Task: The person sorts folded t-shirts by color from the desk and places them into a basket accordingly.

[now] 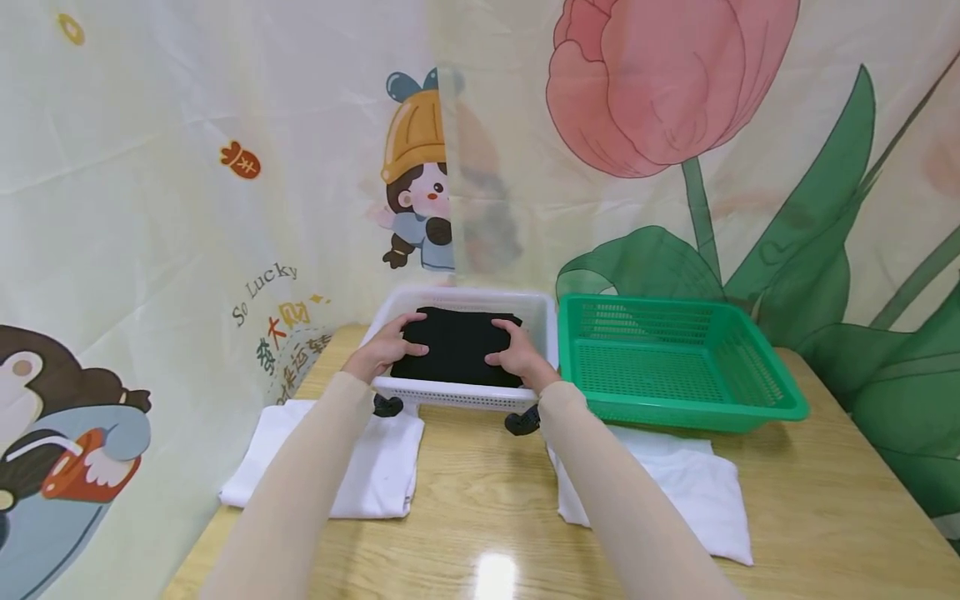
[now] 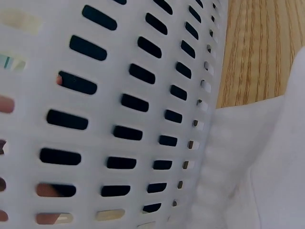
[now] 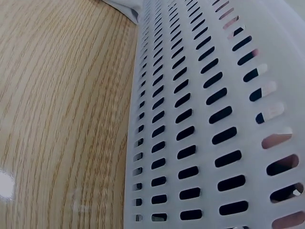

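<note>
A black folded cloth [image 1: 457, 346] lies inside the white perforated basket [image 1: 480, 393] at the back middle of the table. My left hand [image 1: 382, 346] grips the cloth's left side, thumb on top and fingers toward its far left corner. On the opposite side, my right hand [image 1: 521, 354] holds the cloth in the same way. Both wrists cross the basket's near rim. In the left wrist view, the basket wall [image 2: 107, 136] hides most of the hand, and dark cloth shows through the slots. The right wrist view likewise shows the slotted wall [image 3: 209, 138] with bits of fingers behind it.
A green basket [image 1: 690, 415] stands right beside the white one. White folded cloths lie on the wooden table [image 1: 480, 500], one at the left [image 1: 375, 479] and another at the right [image 1: 693, 492], partly under my forearms. A printed curtain [image 1: 300, 167] hangs behind.
</note>
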The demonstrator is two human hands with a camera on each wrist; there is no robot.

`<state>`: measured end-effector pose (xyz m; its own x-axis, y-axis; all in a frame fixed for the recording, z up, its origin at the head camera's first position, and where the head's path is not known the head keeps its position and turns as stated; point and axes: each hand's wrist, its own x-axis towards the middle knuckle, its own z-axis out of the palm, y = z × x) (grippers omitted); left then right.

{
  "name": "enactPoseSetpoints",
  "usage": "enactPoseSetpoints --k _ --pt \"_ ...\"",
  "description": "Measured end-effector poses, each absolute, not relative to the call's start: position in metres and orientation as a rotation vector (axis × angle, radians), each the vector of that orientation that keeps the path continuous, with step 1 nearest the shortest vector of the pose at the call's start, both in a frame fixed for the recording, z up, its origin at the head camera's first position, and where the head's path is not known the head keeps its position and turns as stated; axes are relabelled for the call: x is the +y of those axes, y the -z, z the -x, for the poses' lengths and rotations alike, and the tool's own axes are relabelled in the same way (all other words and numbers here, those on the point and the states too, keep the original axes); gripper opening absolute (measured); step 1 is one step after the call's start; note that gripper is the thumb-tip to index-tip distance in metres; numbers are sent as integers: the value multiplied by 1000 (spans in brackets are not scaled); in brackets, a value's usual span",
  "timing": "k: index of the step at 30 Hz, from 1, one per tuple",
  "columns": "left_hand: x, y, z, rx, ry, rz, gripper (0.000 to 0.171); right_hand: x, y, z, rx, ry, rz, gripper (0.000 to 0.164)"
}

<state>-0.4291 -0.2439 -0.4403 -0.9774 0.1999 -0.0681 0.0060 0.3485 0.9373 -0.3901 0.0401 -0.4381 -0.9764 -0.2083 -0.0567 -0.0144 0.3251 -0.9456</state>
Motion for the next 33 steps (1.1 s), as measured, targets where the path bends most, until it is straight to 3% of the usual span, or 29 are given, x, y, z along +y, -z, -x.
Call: enactPoseSetpoints --k 33 --pt "-240 440 425 2390 -1592 -109 78 42 438 388 2389 1670 97 75"
